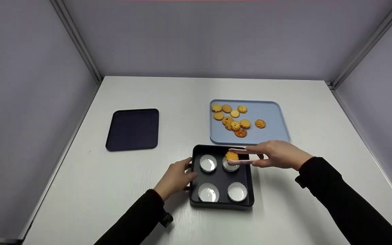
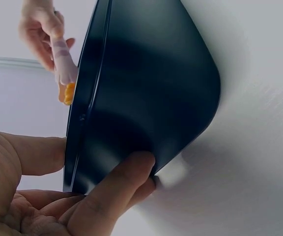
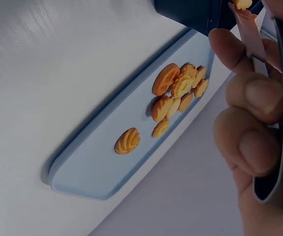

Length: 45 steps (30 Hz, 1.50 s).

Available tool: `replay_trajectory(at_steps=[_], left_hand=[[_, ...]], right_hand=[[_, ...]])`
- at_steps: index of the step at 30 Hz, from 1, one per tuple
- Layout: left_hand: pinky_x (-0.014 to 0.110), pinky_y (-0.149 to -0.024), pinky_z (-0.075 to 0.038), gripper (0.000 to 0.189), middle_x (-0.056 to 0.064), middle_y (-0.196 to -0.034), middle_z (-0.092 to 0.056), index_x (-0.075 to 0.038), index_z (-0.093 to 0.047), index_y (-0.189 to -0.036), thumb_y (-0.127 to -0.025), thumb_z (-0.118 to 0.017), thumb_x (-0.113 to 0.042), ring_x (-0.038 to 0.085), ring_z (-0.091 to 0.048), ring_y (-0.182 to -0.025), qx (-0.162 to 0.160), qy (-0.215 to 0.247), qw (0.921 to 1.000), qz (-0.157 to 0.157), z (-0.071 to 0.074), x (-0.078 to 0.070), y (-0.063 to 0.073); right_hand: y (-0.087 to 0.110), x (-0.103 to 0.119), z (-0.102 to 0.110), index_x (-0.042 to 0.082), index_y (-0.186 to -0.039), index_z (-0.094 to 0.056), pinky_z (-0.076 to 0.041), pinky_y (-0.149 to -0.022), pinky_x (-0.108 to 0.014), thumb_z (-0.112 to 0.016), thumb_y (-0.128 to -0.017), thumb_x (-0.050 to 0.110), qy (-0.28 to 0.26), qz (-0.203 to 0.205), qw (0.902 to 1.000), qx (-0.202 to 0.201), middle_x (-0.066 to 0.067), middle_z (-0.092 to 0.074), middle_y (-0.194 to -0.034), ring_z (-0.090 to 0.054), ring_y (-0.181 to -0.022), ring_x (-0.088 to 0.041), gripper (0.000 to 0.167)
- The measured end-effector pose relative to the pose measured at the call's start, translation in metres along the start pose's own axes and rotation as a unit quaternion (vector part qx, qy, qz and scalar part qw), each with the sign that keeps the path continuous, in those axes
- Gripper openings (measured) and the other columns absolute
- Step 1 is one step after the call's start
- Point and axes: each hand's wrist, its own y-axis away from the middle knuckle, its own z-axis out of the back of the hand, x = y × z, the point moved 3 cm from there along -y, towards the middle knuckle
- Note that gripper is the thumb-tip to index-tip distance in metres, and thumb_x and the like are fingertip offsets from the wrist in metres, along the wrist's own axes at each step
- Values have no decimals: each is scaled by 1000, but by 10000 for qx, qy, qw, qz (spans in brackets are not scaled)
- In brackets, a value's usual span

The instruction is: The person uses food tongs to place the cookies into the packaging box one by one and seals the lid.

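My left hand (image 1: pixel 176 177) grips the left wall of a dark square baking pan (image 1: pixel 222 177), thumb at the rim and fingers against the outer side. White paper baking cups (image 1: pixel 237 192) stand inside it, two at the back and two at the front. My right hand (image 1: pixel 279 154) holds pinkish tongs (image 1: pixel 243 162) from the right. Between the tong tips is a yellow-orange cookie (image 1: pixel 231 156), over the back right cup (image 1: pixel 230 167) and partly covering it in the head view. The left wrist view shows the cookie (image 2: pixel 69 93) just beyond the pan's rim.
A light blue tray (image 1: pixel 271 134) behind the pan carries several cookies (image 1: pixel 227 120), mostly gathered on its left half, with a swirled cookie (image 1: pixel 260 123) apart on the right. Further left lies a dark flat tray (image 1: pixel 134 130). Grey walls (image 1: pixel 196 41) border the white table (image 1: pixel 179 98).
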Motion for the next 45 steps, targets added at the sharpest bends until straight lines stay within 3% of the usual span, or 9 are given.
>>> replay_trajectory(at_steps=[8,14,23,28,34,42,45], left_hand=[[29,-72,-63,67,27,-148,-52,5,-34,-156,-98,-65,-10,27,-69,-108,-14,-103,9999,-61,0,1,-1],[28,-69,-63,67,28,-146,-53,6,-35,-155,-97,-65,-9,27,-70,-107,-71,-128,9998,-106,-1,0,-2],[36,-91,-60,65,24,-145,-56,2,-37,-156,-99,-65,-13,28,-65,-119,-65,-358,9993,-123,0,0,-1],[43,-105,-52,64,23,-144,-57,3,-38,-155,-99,-65,-13,32,-60,-128,-109,-468,9986,-209,0,0,-1],[46,-106,-51,64,24,-143,-58,4,-39,-154,-98,-66,-12,33,-61,-126,-135,-511,9983,-258,0,0,-1],[47,-111,-46,65,23,-143,-58,3,-38,-155,-99,-66,-14,33,-57,-132,-153,-513,9984,-161,0,0,0],[48,-113,-44,65,23,-143,-58,3,-38,-155,-99,-65,-15,34,-56,-133,-162,-515,9984,-162,0,0,0]], right_hand=[[-3,6,-4,15,-113,-65,-45,-56,-31,-74,-94,29,301,26,9995,100,12,-55,-70,-48,-59,-8,25],[-4,5,-8,14,-119,-67,-46,-57,-33,-75,-92,29,518,-34,9985,161,11,-53,-71,-49,-61,-9,31],[-6,7,-10,13,-118,-67,-45,-56,-33,-77,-90,30,619,-32,9980,120,9,-52,-71,-48,-60,-11,34],[-6,6,-10,14,-119,-67,-45,-56,-32,-77,-90,30,579,-55,9983,100,8,-53,-72,-49,-60,-10,34],[-4,5,-4,13,-128,-67,-49,-61,-35,-74,-93,33,364,-122,9992,82,4,-63,-79,-54,-66,-11,41],[4,-5,15,9,-141,-62,-54,-72,-40,-75,-95,31,35,-393,9977,-542,1,-69,-93,-63,-81,-16,53],[7,-12,21,9,-142,-61,-52,-69,-39,-76,-94,31,100,-580,9947,-843,1,-68,-93,-60,-78,-16,55]])
